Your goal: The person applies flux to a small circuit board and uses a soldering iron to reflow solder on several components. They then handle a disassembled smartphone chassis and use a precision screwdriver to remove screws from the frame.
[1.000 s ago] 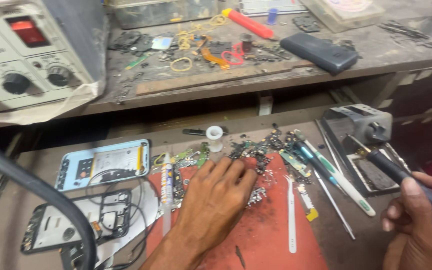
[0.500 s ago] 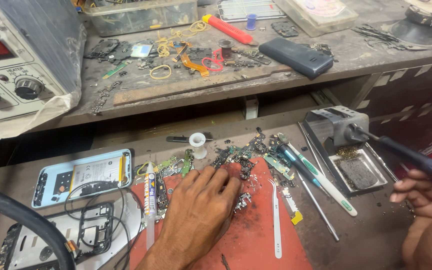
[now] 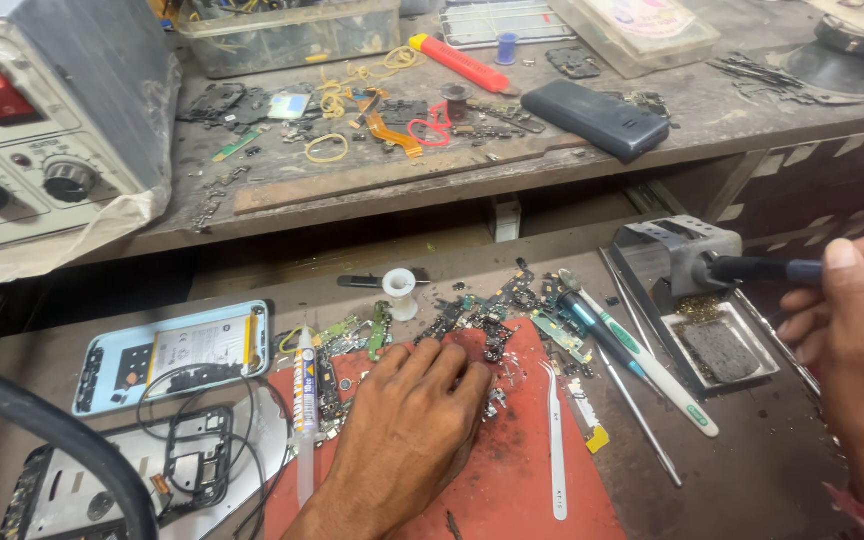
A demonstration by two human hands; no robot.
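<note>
Soldering iron (image 3: pixel 802 270) sits gripped in the right hand (image 3: pixel 857 360) at the right, tip in its stand (image 3: pixel 667 255). Left hand (image 3: pixel 412 430) lies flat, fingers spread, on the red mat (image 3: pixel 522 470) among loose parts; a careless swing could burn it.

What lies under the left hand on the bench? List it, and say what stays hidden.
The left hand rests flat on a red mat, fingertips among small circuit board scraps. White tweezers lie beside it. Whatever sits beneath the palm is covered.
</note>
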